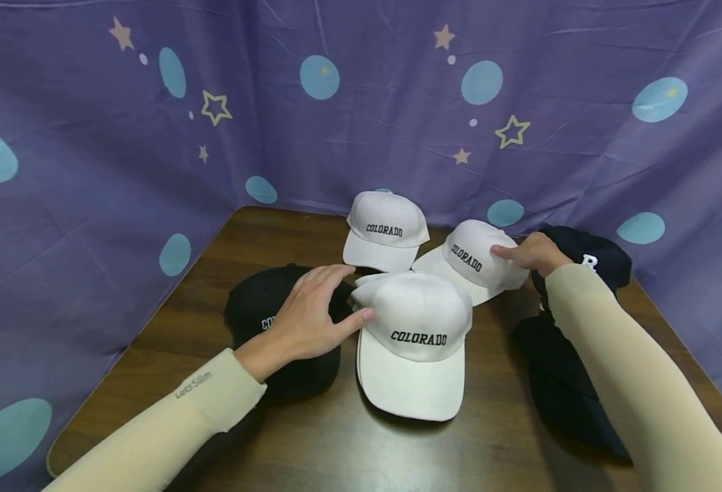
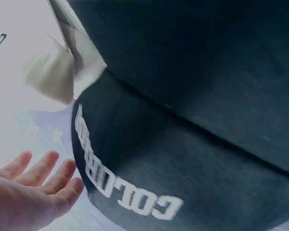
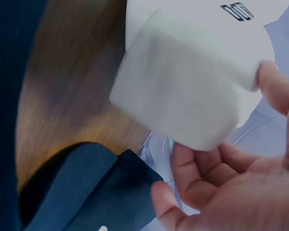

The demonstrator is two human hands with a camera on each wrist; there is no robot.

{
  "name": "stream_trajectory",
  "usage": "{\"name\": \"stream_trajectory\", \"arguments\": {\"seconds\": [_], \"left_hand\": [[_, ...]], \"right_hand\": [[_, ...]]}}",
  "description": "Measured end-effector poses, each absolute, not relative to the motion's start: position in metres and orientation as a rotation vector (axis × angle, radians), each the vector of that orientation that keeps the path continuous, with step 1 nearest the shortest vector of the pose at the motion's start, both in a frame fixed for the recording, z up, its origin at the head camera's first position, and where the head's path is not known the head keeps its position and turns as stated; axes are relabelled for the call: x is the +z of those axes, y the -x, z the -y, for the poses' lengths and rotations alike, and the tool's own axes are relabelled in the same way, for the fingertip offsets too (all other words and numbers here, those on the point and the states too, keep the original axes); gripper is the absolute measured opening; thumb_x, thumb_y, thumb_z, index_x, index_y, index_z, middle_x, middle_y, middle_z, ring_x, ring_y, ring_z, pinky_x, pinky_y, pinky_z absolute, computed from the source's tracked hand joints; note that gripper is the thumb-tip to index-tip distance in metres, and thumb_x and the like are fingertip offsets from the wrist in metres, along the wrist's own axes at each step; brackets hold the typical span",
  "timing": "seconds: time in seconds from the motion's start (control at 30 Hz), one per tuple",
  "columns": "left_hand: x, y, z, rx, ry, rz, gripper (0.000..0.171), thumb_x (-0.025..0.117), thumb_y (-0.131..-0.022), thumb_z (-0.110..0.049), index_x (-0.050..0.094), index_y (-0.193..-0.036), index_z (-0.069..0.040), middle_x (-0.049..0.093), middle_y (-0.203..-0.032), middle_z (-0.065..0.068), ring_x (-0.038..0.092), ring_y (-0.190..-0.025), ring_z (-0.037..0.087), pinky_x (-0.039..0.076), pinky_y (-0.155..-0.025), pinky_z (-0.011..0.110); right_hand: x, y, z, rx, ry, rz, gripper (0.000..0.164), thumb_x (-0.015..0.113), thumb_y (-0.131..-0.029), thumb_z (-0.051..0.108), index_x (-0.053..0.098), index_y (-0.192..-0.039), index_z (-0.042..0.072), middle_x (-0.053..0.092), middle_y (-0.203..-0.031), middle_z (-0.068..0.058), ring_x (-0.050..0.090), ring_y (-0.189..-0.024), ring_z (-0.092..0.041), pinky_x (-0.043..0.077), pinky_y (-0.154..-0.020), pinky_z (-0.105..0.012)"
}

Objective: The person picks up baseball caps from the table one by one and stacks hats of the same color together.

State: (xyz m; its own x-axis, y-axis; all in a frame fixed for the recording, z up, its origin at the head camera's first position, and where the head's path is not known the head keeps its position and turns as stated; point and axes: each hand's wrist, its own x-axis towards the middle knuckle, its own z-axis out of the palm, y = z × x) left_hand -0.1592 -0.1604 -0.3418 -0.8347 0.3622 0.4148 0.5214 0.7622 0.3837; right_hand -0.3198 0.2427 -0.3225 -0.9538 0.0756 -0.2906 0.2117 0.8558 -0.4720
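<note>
My right hand (image 1: 535, 254) holds a white COLORADO cap (image 1: 474, 258) by its side, thumb on the crown; the right wrist view shows the fingers at the lower edge of this white cap (image 3: 178, 91). My left hand (image 1: 311, 311) reaches over a black cap (image 1: 253, 294) with white lettering. Its fingers are spread and loosely bent, and the thumb is at the side of a front white COLORADO cap (image 1: 419, 311), which sits over at least one more. Whether the thumb touches cannot be told. In the left wrist view the left hand (image 2: 43, 192) grips nothing.
Another white COLORADO cap (image 1: 385, 229) stands at the back of the wooden table (image 1: 397, 451). A dark cap with a white letter (image 1: 603, 249) lies at the back right, with more dark caps (image 1: 572, 396) nearer. Behind hangs a purple patterned curtain (image 1: 385, 123).
</note>
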Motion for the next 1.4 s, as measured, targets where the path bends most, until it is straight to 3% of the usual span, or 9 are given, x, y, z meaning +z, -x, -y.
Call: {"name": "stream_trajectory", "arguments": {"seconds": [0.1, 0.33, 0.47, 0.63, 0.77, 1.0, 1.23, 1.4], "left_hand": [[-0.342, 0.158, 0.166, -0.725, 0.683, 2.659, 0.077, 0.048, -0.085, -0.071, 0.042, -0.14, -0.017, 0.042, -0.142, 0.003, 0.034, -0.13, 0.018, 0.023, -0.109, 0.049], [-0.344, 0.153, 0.176, -0.723, 0.689, 2.688, 0.079, 0.046, -0.085, -0.072, 0.038, -0.142, -0.019, 0.039, -0.144, -0.001, 0.03, -0.133, 0.02, 0.022, -0.109, 0.05], [-0.344, 0.152, 0.179, -0.726, 0.702, 2.69, 0.08, 0.047, -0.084, -0.072, 0.038, -0.143, -0.019, 0.038, -0.145, -0.002, 0.03, -0.134, 0.02, 0.023, -0.109, 0.05], [-0.344, 0.151, 0.182, -0.763, 0.727, 2.669, 0.079, 0.048, -0.084, -0.071, 0.038, -0.143, -0.02, 0.038, -0.145, -0.003, 0.03, -0.133, 0.019, 0.025, -0.108, 0.051], [-0.345, 0.15, 0.185, -0.794, 0.735, 2.66, 0.076, 0.049, -0.085, -0.07, 0.036, -0.144, -0.024, 0.037, -0.145, -0.005, 0.03, -0.133, 0.016, 0.026, -0.107, 0.051], [-0.342, 0.151, 0.188, -0.835, 0.761, 2.639, 0.073, 0.051, -0.086, -0.067, 0.036, -0.144, -0.024, 0.037, -0.145, -0.005, 0.031, -0.132, 0.016, 0.028, -0.106, 0.051], [-0.334, 0.156, 0.186, -0.873, 0.758, 2.631, 0.071, 0.051, -0.087, -0.065, 0.036, -0.144, -0.024, 0.036, -0.146, -0.002, 0.03, -0.133, 0.019, 0.029, -0.105, 0.053], [-0.329, 0.159, 0.182, -0.915, 0.747, 2.636, 0.071, 0.051, -0.087, -0.064, 0.035, -0.145, -0.026, 0.035, -0.148, 0.0, 0.029, -0.134, 0.02, 0.029, -0.105, 0.053]], "right_hand": [[-0.321, 0.318, -0.244, -0.862, -0.316, -2.779, 0.091, 0.062, -0.085, 0.057, 0.033, -0.132, -0.016, 0.037, -0.131, -0.031, 0.039, -0.118, -0.043, 0.034, -0.101, -0.055], [-0.314, 0.311, -0.243, -1.164, -0.389, -2.753, 0.058, 0.063, -0.085, 0.054, 0.048, -0.101, 0.001, 0.039, -0.116, -0.017, 0.041, -0.11, -0.037, 0.037, -0.098, -0.053], [-0.311, 0.31, -0.239, -1.324, -0.417, -2.742, 0.056, 0.063, -0.086, 0.051, 0.053, -0.111, 0.002, 0.043, -0.12, -0.017, 0.044, -0.11, -0.035, 0.039, -0.097, -0.051], [-0.307, 0.309, -0.233, -1.587, -0.406, -2.792, 0.049, 0.063, -0.09, 0.04, 0.054, -0.126, 0.007, 0.05, -0.12, -0.012, 0.052, -0.102, -0.026, 0.047, -0.088, -0.042], [-0.3, 0.308, -0.23, -1.671, -0.345, -2.891, 0.045, 0.062, -0.091, 0.039, 0.057, -0.124, 0.01, 0.055, -0.114, -0.007, 0.056, -0.095, -0.02, 0.049, -0.082, -0.035], [-0.279, 0.294, -0.229, -1.701, -0.258, -2.966, 0.048, 0.061, -0.088, 0.045, 0.059, -0.125, 0.013, 0.058, -0.114, -0.007, 0.058, -0.095, -0.019, 0.05, -0.085, -0.04], [-0.251, 0.278, -0.231, -1.905, -0.135, -2.835, 0.049, 0.065, -0.083, 0.043, 0.061, -0.123, 0.014, 0.064, -0.103, 0.002, 0.059, -0.089, -0.013, 0.05, -0.069, -0.021], [-0.236, 0.266, -0.229, -2.215, -0.044, -2.573, 0.046, 0.072, -0.08, 0.033, 0.063, -0.118, 0.01, 0.065, -0.095, 0.004, 0.058, -0.087, -0.011, 0.048, -0.067, -0.018]]}}
